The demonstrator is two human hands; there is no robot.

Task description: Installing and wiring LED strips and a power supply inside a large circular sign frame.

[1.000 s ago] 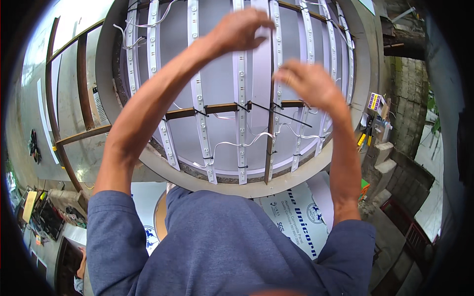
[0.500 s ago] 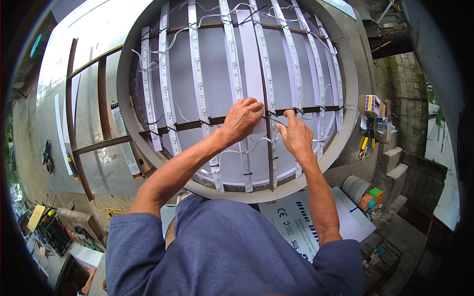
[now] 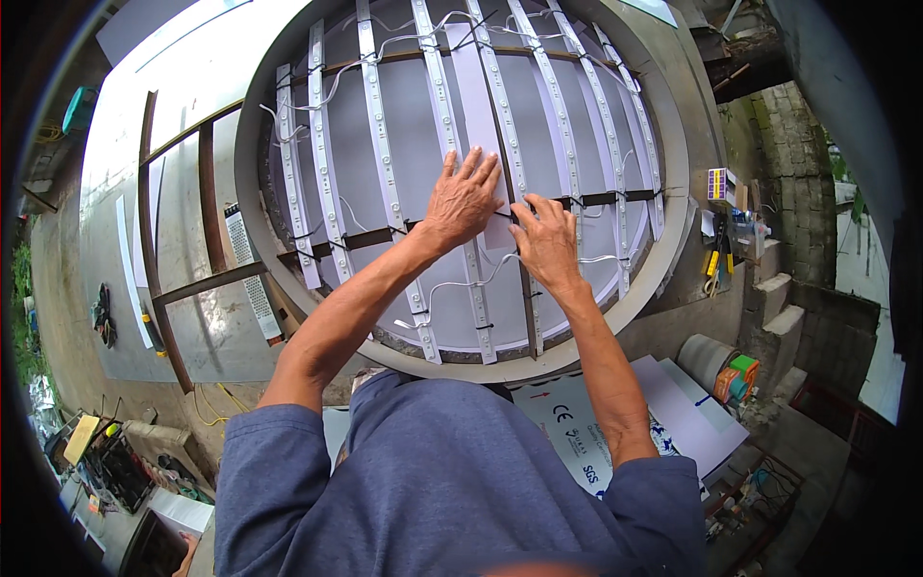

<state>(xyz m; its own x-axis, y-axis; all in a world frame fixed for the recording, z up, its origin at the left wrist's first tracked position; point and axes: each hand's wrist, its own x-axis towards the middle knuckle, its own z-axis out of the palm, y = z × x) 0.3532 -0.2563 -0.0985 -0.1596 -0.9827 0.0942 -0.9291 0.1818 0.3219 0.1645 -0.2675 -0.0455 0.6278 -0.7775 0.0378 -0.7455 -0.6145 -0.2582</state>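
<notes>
Looked like the pressing-down stage: the left hand (image 3: 463,200) lay flat with fingers spread on a pale strip (image 3: 481,125) running up the middle of the round frame (image 3: 673,192), while the right hand (image 3: 546,242) rested open just beside it near the dark crossbar (image 3: 356,237), neither hand actually gripping anything. I'd guess the next bit needed firm, even pressure along the strip without snagging the white wires (image 3: 461,284). Couldn't see the strip's lower end under the palms, or whether it had stuck; the frame's near rim was hidden behind the blue shirt (image 3: 452,481).
</notes>
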